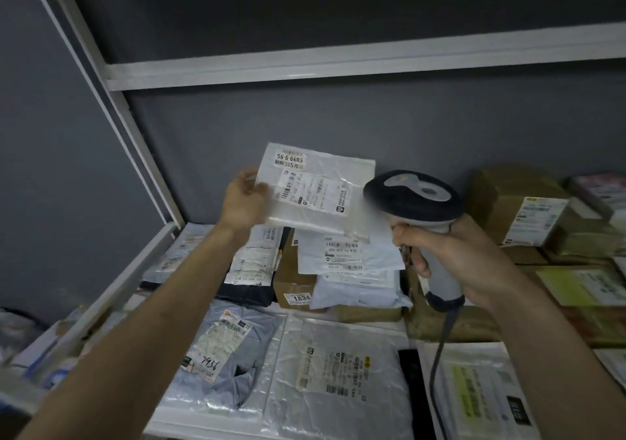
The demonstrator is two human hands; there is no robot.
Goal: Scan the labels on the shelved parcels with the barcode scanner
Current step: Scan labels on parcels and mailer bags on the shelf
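- We have the left hand [244,199] pinching a flat white parcel [316,190] by its left edge, thumb on the front and fingers behind, lifted clear of the pile with its label [313,191] facing us.
- Our right hand [450,253] is wrapped round the handle of the scanner [414,199], index finger curled at the front where we judge the trigger to be; the scanner head sits just at 3 o'clock of the parcel, overlapping its right edge.
- To do this step well, we should turn the scanner's nose toward 9 o'clock, square onto the barcode, and hold the parcel flat so the crinkled wrap throws no glare.
- The barcode runs sideways on the label, so we should match the beam to its length.
- Other parcels [338,368] lie on the shelf [155,253] at 6 o'clock, waiting.
- The scanner's window faces away from us, and its front edge is blurred; we cannot tell whether a beam is on.
- The cable [440,355] leaves the view at the bottom.
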